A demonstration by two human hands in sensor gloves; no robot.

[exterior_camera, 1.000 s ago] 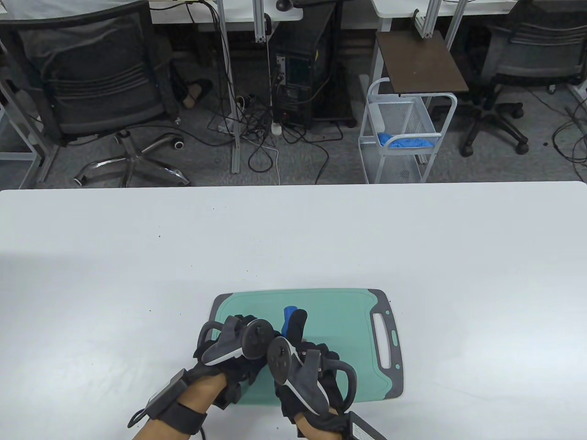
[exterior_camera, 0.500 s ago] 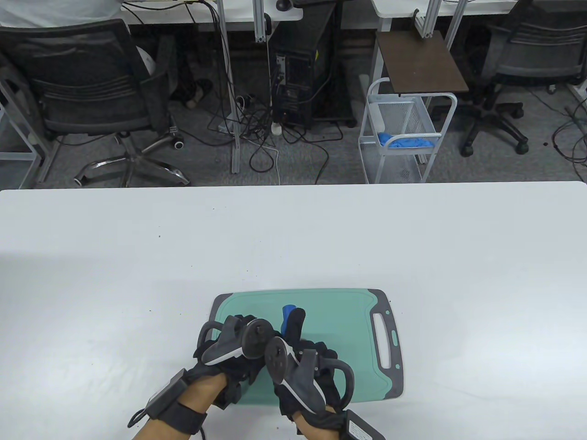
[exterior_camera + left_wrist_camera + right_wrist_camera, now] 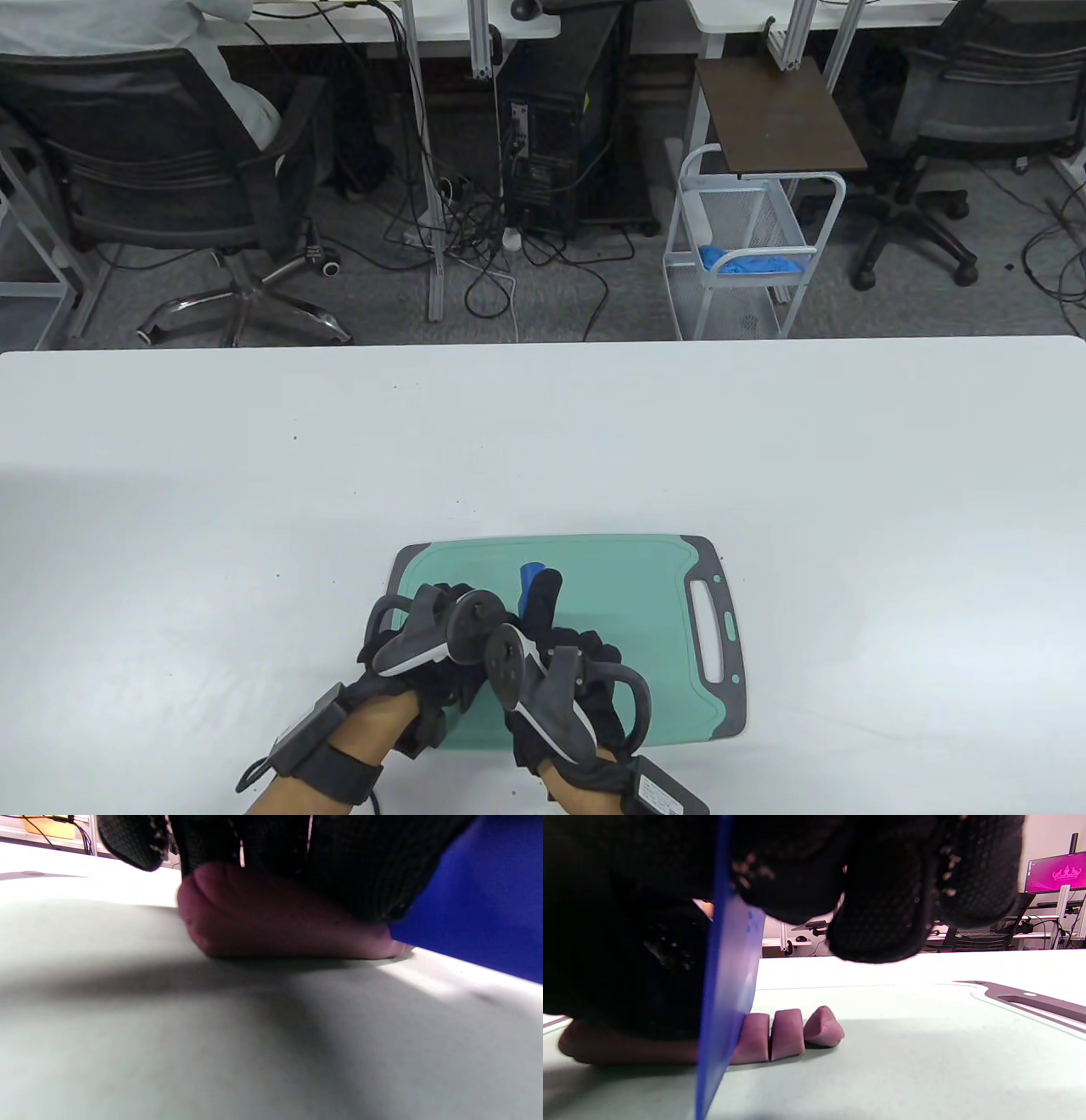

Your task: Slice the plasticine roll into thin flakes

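**Blade in the roll, two slices and an end nub already off**

Left hand [image 3: 424, 649] is on the near-left part of the green cutting board [image 3: 645, 577], fingers [image 3: 297, 861] pressed down on top of the plasticine roll [image 3: 271, 921], pinning it to the board. Roll is purplish-brown, lying flat.

Right hand [image 3: 568, 679] is just beside the left one, trackers nearly touching. Its fingers [image 3: 882, 899] are wrapped around a blue plastic knife [image 3: 725, 984], blade near upright, slightly tilted, edge down in the roll at board level.

Right of the blade: two cut pieces [image 3: 772, 1035] standing side by side, touching, then a rounded end nub [image 3: 823, 1031] just beside them.

Board sits on the white counter [image 3: 254, 475], handle slot to the right.
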